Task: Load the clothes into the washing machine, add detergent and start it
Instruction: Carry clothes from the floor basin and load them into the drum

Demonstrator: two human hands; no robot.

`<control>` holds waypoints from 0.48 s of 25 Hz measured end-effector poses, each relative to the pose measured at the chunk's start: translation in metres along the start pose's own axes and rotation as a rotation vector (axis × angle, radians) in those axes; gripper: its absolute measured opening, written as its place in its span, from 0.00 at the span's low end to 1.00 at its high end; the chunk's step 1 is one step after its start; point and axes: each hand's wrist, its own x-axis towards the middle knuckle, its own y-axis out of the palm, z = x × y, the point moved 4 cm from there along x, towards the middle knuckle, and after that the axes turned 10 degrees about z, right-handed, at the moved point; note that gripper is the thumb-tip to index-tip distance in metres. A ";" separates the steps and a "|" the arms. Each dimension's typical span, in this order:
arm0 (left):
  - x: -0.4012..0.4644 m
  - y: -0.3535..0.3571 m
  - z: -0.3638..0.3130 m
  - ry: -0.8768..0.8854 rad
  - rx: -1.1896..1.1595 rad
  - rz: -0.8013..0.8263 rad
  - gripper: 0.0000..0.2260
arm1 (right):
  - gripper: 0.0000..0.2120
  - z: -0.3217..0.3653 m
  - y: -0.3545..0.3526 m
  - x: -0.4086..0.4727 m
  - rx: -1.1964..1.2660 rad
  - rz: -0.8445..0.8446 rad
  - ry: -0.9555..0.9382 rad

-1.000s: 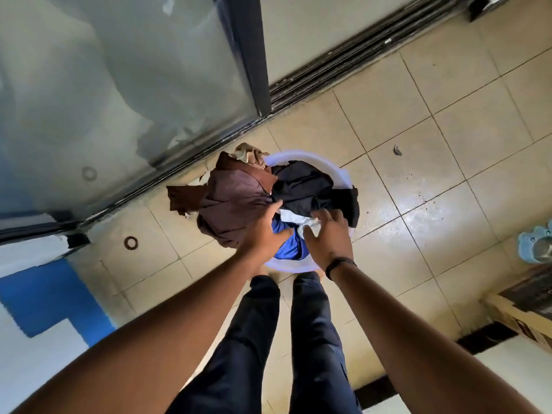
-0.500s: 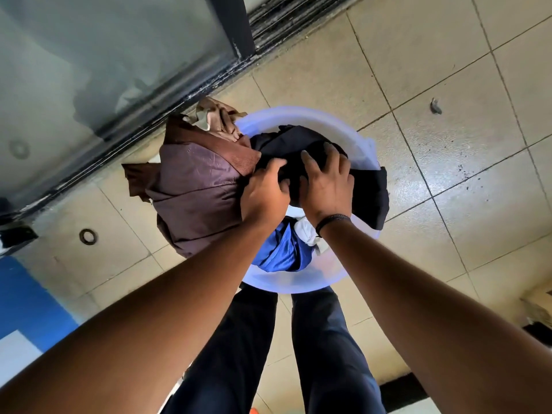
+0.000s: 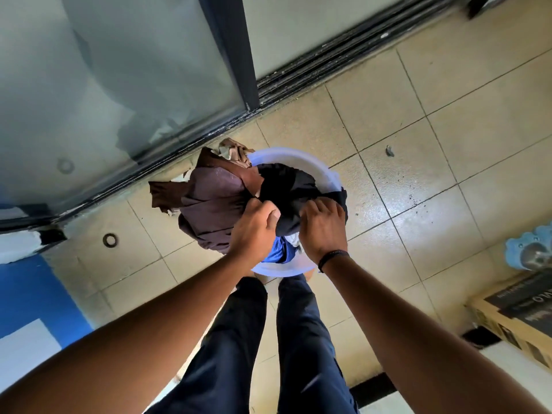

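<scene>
Left hand [image 3: 254, 225] and right hand [image 3: 322, 231], half a second ago pressing flat on the pile, are now bunching the black garment [image 3: 286, 189] in curled fingers, which suggests lifting is beginning. The clothes are heaped in the white basin [image 3: 301, 158] at 12 o'clock of the feet, the brown garment [image 3: 209, 207] overhanging its 9 o'clock rim. A glass door [image 3: 119, 85] is crowding 10 o'clock; open tiled floor [image 3: 418, 180] is lying toward 2 o'clock, a cardboard box [image 3: 519, 318] toward 4 o'clock

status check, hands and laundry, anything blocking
Left hand and right hand both grip the black garment atop the white basin. Brown garment drapes over the basin's left rim. Nothing blocking; washer not in view.
</scene>
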 end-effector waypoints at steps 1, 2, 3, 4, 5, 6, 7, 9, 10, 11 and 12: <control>-0.011 -0.013 -0.005 -0.017 0.012 0.009 0.07 | 0.11 0.010 -0.015 -0.017 0.046 0.041 -0.034; -0.021 -0.027 -0.009 -0.044 0.023 0.030 0.08 | 0.11 0.019 -0.027 -0.035 0.075 0.107 -0.049; -0.029 -0.039 -0.014 -0.067 0.032 0.064 0.08 | 0.11 0.028 -0.038 -0.053 0.100 0.180 -0.057; -0.035 -0.050 -0.021 -0.090 0.042 0.103 0.08 | 0.09 0.037 -0.048 -0.069 0.132 0.236 -0.057; -0.039 -0.057 -0.028 -0.107 0.054 0.145 0.08 | 0.08 0.043 -0.056 -0.082 0.164 0.272 -0.057; -0.043 -0.061 -0.034 -0.121 0.063 0.176 0.09 | 0.10 0.048 -0.060 -0.092 0.185 0.294 -0.049; -0.044 -0.063 -0.039 -0.124 0.071 0.196 0.10 | 0.16 0.051 -0.061 -0.098 0.197 0.321 -0.038; -0.048 -0.060 -0.049 -0.123 0.083 0.225 0.13 | 0.29 0.057 -0.053 -0.101 0.204 0.363 0.002; -0.049 -0.058 -0.054 -0.115 0.087 0.239 0.14 | 0.33 0.059 -0.049 -0.097 0.219 0.369 0.035; -0.046 -0.055 -0.056 -0.106 0.089 0.243 0.14 | 0.35 0.058 -0.042 -0.090 0.268 0.375 0.081; -0.043 -0.053 -0.056 -0.108 0.087 0.245 0.14 | 0.36 0.055 -0.031 -0.080 0.327 0.381 0.141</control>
